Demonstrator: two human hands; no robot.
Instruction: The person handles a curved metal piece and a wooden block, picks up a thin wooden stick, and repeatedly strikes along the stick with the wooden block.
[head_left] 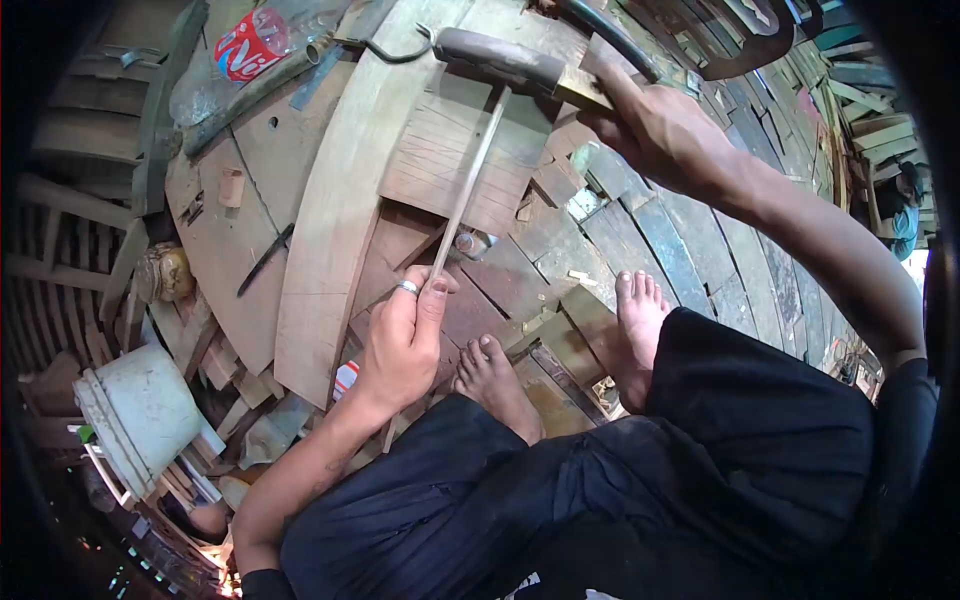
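My left hand [400, 345], with a ring on one finger, is closed round the lower end of a long thin rod [470, 180]. The rod slants up and away, and its far end meets a thick dark cylindrical tool [500, 58]. My right hand [660, 130] grips the pale wooden end of that tool, fingers partly hidden. At the tool's left end a small curved metal hook shows. Beneath the rod lies a flat wooden board [440, 155] with thin lines on its face, next to a long curved plank [325, 230].
A plastic bottle with a red label [250, 50] lies at the upper left. A black knife-like strip [265, 260] rests on a board. A white bucket [145, 410] stands at the lower left, near a golden jar [165, 272]. My bare feet are on the planks. Another person [905, 210] is at the far right.
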